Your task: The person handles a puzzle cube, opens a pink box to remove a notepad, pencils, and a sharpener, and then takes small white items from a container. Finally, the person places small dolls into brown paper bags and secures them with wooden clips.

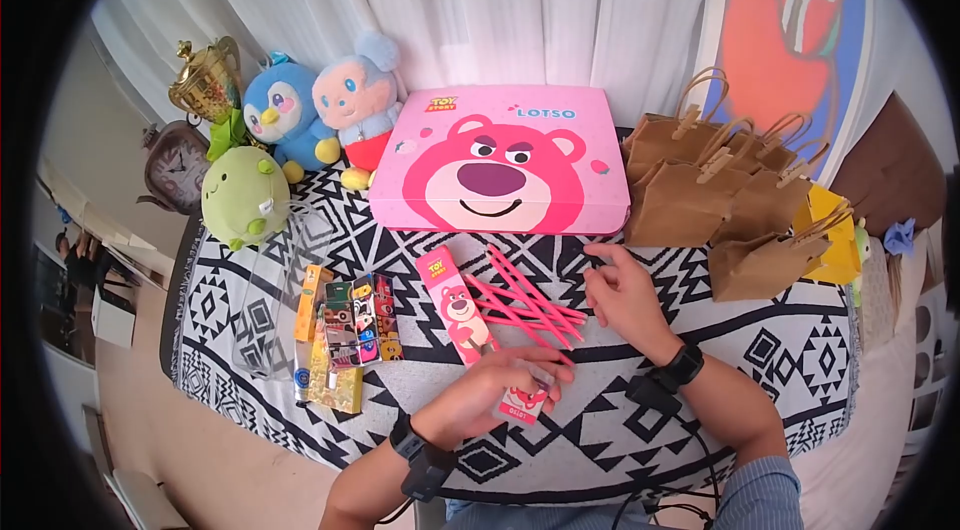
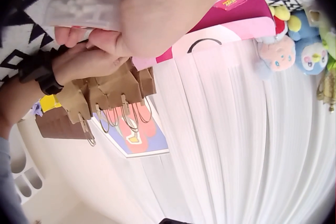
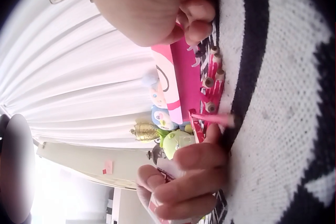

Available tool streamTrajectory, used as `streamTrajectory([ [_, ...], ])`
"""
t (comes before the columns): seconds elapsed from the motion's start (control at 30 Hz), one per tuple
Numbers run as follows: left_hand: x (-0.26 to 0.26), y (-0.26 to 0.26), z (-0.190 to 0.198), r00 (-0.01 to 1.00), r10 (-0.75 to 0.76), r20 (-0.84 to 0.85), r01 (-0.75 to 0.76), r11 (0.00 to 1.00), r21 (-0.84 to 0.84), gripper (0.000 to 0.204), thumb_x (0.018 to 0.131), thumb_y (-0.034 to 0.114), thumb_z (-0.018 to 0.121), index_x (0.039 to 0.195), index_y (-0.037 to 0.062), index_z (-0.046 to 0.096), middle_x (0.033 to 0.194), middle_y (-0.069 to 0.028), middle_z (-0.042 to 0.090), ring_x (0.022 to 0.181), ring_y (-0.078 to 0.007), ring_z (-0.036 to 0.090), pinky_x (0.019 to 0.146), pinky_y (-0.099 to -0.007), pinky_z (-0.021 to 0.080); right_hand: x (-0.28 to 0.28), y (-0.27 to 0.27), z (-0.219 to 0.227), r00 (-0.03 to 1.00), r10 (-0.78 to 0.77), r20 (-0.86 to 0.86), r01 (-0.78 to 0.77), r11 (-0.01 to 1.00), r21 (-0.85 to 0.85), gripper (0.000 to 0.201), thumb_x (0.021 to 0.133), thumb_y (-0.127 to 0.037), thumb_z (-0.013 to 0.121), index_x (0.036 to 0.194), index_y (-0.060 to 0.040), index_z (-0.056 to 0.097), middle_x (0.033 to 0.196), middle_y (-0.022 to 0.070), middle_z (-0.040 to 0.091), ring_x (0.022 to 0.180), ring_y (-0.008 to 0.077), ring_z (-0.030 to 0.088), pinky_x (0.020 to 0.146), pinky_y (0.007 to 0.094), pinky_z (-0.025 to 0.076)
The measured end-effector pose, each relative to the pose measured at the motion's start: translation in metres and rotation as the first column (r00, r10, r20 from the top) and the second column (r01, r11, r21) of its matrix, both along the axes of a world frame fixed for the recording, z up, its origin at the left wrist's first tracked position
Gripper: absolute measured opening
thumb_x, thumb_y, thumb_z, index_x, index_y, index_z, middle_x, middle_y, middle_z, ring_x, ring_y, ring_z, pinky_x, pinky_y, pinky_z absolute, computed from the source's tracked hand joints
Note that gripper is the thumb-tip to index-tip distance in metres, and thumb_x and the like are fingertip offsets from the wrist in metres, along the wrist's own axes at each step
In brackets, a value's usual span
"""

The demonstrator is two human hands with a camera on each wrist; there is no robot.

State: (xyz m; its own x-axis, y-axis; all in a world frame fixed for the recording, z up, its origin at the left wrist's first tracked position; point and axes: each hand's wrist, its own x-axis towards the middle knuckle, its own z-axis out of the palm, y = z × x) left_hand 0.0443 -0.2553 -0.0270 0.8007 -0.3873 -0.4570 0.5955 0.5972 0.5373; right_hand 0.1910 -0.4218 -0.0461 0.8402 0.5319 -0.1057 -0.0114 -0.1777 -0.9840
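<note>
My left hand [image 1: 475,392] grips a small pink-and-white bear-printed packet [image 1: 523,404] near the front of the table. Its frosted whitish side [image 2: 84,11] shows in the left wrist view. Just beyond that hand lies a crossed pile of pink pencils [image 1: 525,295], beside a slim pink bear-printed pencil box [image 1: 455,300]. In the right wrist view, one pencil [image 3: 212,119] points out right by the left fingertips. My right hand [image 1: 632,302] rests low over the cloth at the pile's right end, its fingers loosely curled with nothing seen in them.
A large pink bear box [image 1: 500,160] stands at the back. Several brown paper bags [image 1: 700,200] are on the right. Plush toys [image 1: 285,115] and a gold trophy [image 1: 205,80] stand back left. Colourful small boxes [image 1: 362,320] and clear packaging [image 1: 265,320] lie left, on a patterned cloth [image 1: 600,430].
</note>
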Motion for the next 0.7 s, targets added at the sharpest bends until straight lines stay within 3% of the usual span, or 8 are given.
streamTrajectory([
  [0.2,-0.003,-0.002,0.0,0.971,0.225,-0.082,-0.221,0.974,0.049,0.066,0.066,-0.001,0.048,0.129,-0.0112,0.032,0.104,-0.0184,0.061,0.079,-0.0231,0.06,0.075,-0.0324,0.051,0.001,-0.001,-0.009,1.0,0.005,-0.006,-0.005,1.0,0.027,0.024,0.091,-0.008,0.054,0.113,0.0003,0.053,0.064,0.004,0.057,0.045,0.0061,0.047,0.04,0.0232,0.035],
  [0.27,-0.002,0.0,0.007,0.904,0.426,-0.006,-0.421,0.895,0.148,0.063,0.066,0.0,0.047,0.127,-0.0115,0.036,0.101,-0.0166,0.061,0.077,-0.0215,0.06,0.074,-0.0313,0.05,0.001,-0.001,-0.007,1.0,0.006,0.003,-0.006,1.0,0.016,0.02,0.09,-0.008,0.056,0.109,0.0005,0.055,0.064,0.0034,0.058,0.047,0.006,0.047,0.041,0.0229,0.036],
  [0.33,0.0,0.02,0.003,0.893,0.45,-0.007,-0.444,0.883,0.152,0.06,0.066,0.0,0.047,0.125,-0.0115,0.038,0.1,-0.0159,0.06,0.076,-0.0207,0.059,0.074,-0.0309,0.049,0.0,0.0,-0.008,1.0,0.008,0.014,-0.008,1.0,0.005,0.018,0.09,-0.009,0.057,0.105,0.0007,0.058,0.065,0.0027,0.058,0.048,0.0059,0.048,0.043,0.0226,0.038],
  [0.4,0.004,0.024,0.009,0.795,0.607,-0.01,-0.594,0.781,0.195,0.052,0.066,-0.001,0.045,0.117,-0.011,0.045,0.099,-0.0143,0.058,0.076,-0.0199,0.057,0.075,-0.0307,0.048,0.0,0.0,-0.009,0.983,0.057,0.176,-0.049,0.998,-0.049,0.015,0.088,-0.009,0.061,0.098,0.0011,0.062,0.065,0.0011,0.059,0.052,0.0052,0.049,0.049,0.0221,0.04],
  [0.53,0.005,0.021,0.005,0.724,0.686,0.075,-0.68,0.69,0.246,0.044,0.07,0.0,0.044,0.113,-0.0087,0.049,0.101,-0.0141,0.058,0.077,-0.0207,0.058,0.074,-0.0313,0.049,-0.003,-0.001,0.003,0.98,0.149,0.135,-0.135,0.985,-0.105,0.016,0.085,-0.011,0.066,0.097,-0.0021,0.065,0.07,0.0001,0.057,0.06,0.0042,0.05,0.055,0.0204,0.041],
  [0.57,0.004,0.018,0.004,0.723,0.687,0.075,-0.681,0.689,0.248,0.044,0.07,0.0,0.044,0.113,-0.0087,0.049,0.101,-0.0141,0.058,0.077,-0.0207,0.058,0.074,-0.0313,0.049,-0.003,-0.002,0.004,0.94,0.219,0.261,-0.184,0.971,-0.152,0.022,0.083,-0.015,0.069,0.102,-0.0055,0.065,0.075,0.001,0.055,0.063,0.0067,0.053,0.056,0.0218,0.043],
  [0.63,0.003,0.014,0.002,0.786,0.611,0.095,-0.616,0.757,0.22,0.037,0.074,0.001,0.046,0.11,-0.0065,0.051,0.099,-0.0129,0.059,0.077,-0.0211,0.06,0.073,-0.0315,0.05,-0.005,-0.002,0.007,0.878,0.292,0.379,-0.23,0.952,-0.201,0.028,0.08,-0.019,0.072,0.106,-0.009,0.065,0.08,0.0019,0.053,0.066,0.0092,0.055,0.058,0.0232,0.044],
  [0.7,0.004,0.016,-0.009,0.848,0.521,0.095,-0.529,0.827,0.191,0.027,0.079,0.005,0.048,0.104,-0.0041,0.053,0.096,-0.012,0.061,0.077,-0.0221,0.061,0.071,-0.0319,0.051,-0.011,-0.001,0.01,0.771,0.345,0.536,-0.213,0.932,-0.293,0.04,0.076,-0.027,0.075,0.111,-0.0138,0.063,0.087,0.0041,0.05,0.069,0.0188,0.058,0.061,0.0302,0.047],
])
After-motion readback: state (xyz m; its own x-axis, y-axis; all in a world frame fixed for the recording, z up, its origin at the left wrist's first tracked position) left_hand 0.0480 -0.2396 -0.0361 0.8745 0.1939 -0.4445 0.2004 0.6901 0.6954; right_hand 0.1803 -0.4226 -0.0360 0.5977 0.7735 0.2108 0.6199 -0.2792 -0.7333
